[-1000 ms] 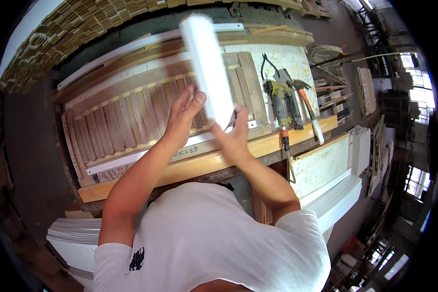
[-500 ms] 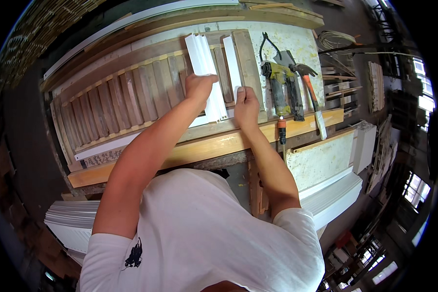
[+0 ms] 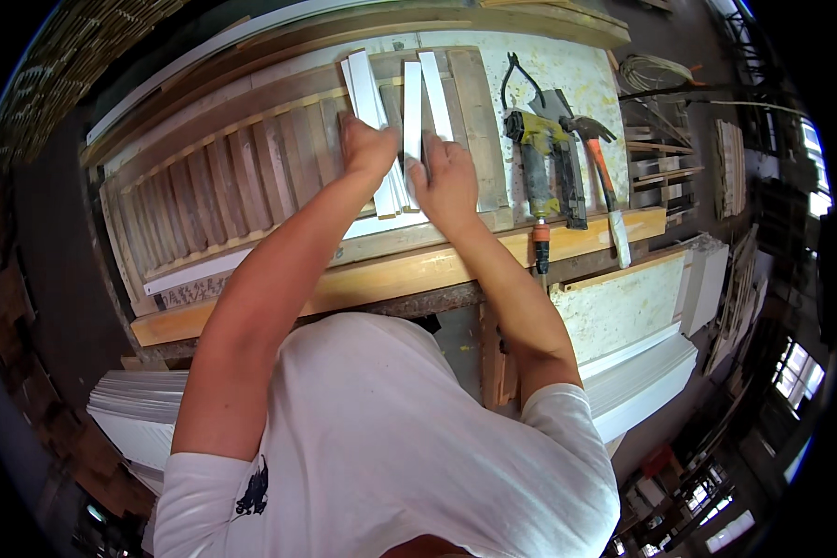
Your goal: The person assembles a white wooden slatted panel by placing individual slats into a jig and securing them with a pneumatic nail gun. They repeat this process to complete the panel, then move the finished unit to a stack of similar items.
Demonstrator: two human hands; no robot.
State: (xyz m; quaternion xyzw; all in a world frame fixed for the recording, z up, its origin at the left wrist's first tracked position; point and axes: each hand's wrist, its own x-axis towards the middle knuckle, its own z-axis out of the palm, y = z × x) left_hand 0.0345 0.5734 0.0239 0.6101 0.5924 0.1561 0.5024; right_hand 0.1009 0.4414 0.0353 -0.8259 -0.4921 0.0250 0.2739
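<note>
My left hand (image 3: 367, 149) is closed around a small bundle of white slats (image 3: 366, 88), which slants over the slotted wooden jig (image 3: 284, 167). Just to its right, a single white slat (image 3: 412, 107) is gripped by my right hand (image 3: 448, 186), thumb on its near part and fingers bent beside it. Another white slat (image 3: 434, 93) lies across the jig, partly covered by my right fingers. Along the jig's near side runs a long white strip (image 3: 205, 272).
Right of the jig lie black-handled pliers (image 3: 511, 84), a yellow-and-black nail gun (image 3: 535, 153) with a hose fitting, and an orange-handled claw hammer (image 3: 600, 167). Stacks of white slats stand at lower left (image 3: 135, 409) and lower right (image 3: 642, 377). A timber beam (image 3: 391, 279) edges the bench.
One slat now stands apart from the left-hand bundle, in my right hand. My right hand has shifted left and let go of the slat lying at right. The view has shifted slightly.
</note>
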